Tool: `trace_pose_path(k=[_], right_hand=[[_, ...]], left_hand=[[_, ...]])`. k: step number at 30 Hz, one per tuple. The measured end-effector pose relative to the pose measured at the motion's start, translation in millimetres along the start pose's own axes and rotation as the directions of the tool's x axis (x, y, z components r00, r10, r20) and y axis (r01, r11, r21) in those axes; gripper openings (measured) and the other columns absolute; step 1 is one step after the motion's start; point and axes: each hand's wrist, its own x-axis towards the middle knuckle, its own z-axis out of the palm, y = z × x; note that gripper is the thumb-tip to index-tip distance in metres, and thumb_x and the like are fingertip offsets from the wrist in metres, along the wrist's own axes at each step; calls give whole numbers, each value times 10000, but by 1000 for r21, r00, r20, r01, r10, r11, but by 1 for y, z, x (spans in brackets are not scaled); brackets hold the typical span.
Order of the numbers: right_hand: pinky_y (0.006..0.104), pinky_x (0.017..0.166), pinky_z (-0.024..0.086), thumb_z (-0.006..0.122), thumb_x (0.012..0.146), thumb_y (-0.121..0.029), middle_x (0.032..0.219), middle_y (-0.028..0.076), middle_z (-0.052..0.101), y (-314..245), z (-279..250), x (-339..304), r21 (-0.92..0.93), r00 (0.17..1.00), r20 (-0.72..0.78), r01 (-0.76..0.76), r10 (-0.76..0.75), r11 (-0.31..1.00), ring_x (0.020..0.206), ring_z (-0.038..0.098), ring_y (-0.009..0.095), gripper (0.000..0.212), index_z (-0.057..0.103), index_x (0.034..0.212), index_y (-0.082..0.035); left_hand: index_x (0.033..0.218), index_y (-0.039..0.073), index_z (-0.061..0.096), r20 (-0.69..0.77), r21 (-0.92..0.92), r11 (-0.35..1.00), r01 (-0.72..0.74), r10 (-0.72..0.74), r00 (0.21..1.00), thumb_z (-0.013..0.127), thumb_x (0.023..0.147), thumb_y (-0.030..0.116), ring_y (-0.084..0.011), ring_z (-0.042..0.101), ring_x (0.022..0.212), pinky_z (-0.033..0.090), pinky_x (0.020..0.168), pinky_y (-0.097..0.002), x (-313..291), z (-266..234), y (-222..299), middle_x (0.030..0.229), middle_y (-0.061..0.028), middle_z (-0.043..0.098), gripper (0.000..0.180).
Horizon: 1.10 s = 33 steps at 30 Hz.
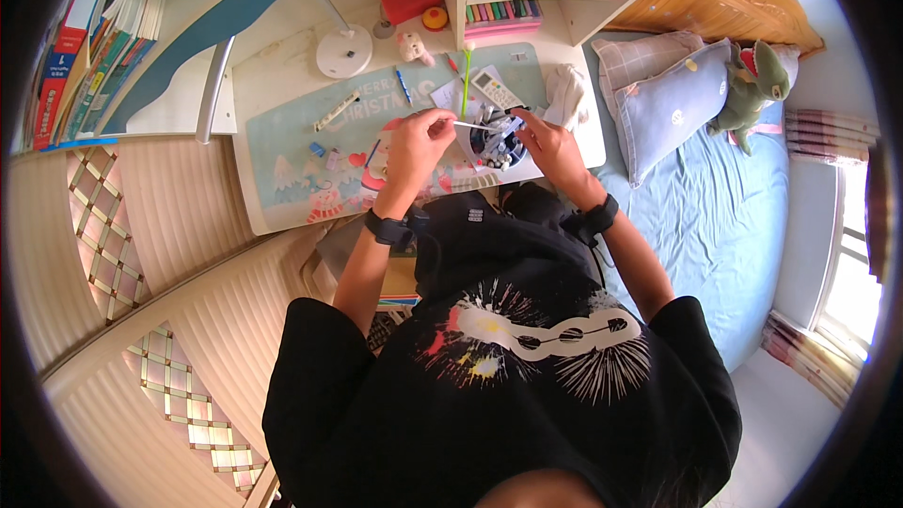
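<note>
A thin white stick (pixel 470 124) is pinched between the thumb and fingers of my left hand (pixel 421 143), and its free end points right. It reaches over a dark round container (pixel 499 166) crowded with small grey pieces (pixel 491 139) at the desk's front edge. My right hand (pixel 553 147) is at the container's right side, thumb and fingers drawn together above the grey pieces. What those fingertips hold, if anything, is too small to make out. Beside my left hand lies a red-edged pink pad (pixel 373 169), partly hidden by the wrist.
Across the desk mat (pixel 282 136) lie a blue pen (pixel 403 85), a white strip (pixel 336 111), small blue pieces (pixel 318 149) and a white remote control (pixel 497 89). A lamp base (pixel 344 51) and a red case (pixel 411 2) stand behind. Right of the desk is a bed (pixel 701 216).
</note>
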Motion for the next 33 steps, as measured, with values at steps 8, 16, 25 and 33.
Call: trace_pose_path(k=[8,16,25,33], right_hand=[[363,632,496,636,800,-55,790,116,624,22,7,-18,-43,998,28,50,-49,998,685,606,305,207,635,1006,-51],[374,688,495,647,756,-71,820,90,583,24,29,-22,-108,968,118,236,-224,966,816,577,267,172,624,926,-61],[375,633,492,637,751,-22,773,102,589,18,19,-24,-161,982,-40,178,-187,971,745,593,287,161,637,912,-31],[361,637,485,627,803,-44,839,107,583,15,14,-27,-186,999,-32,14,-20,982,724,593,282,274,610,1075,-59]], left_hand=[[778,21,613,94,191,941,-281,268,959,625,753,72,-336,611,674,486,615,-425,-2,25,-16,689,-146,617,58],[759,25,606,266,287,886,-363,291,919,591,773,78,-362,600,674,483,608,-451,17,46,-12,688,-176,601,56],[771,10,616,354,376,838,-394,263,898,568,739,12,-342,632,681,511,626,-424,7,75,-38,694,-180,618,57],[883,11,566,263,305,895,-325,249,932,582,783,38,-349,616,765,498,661,-432,2,68,-38,817,-166,612,105]])
